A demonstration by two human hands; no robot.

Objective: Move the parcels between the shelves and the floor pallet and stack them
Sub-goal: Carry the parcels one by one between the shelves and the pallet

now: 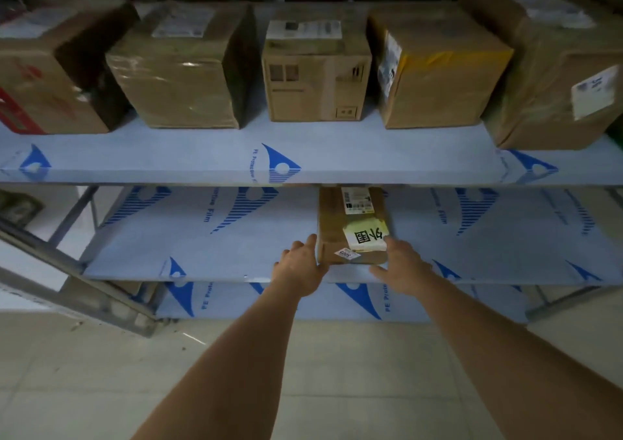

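Flat brown parcel (352,227) on the middle shelf (209,237), just right of centre, left hand (300,264) pressed to its left side at 9 o'clock, right hand (401,266) at its right corner at 3 o'clock, fingers fairly straight, five boxes (317,75) along the upper shelf at 12 o'clock

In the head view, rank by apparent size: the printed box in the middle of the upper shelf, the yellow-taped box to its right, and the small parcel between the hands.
1-2. Yellow-taped box and printed box: too alike to rank.
3. Small parcel, smallest, though partly hidden under the upper shelf.
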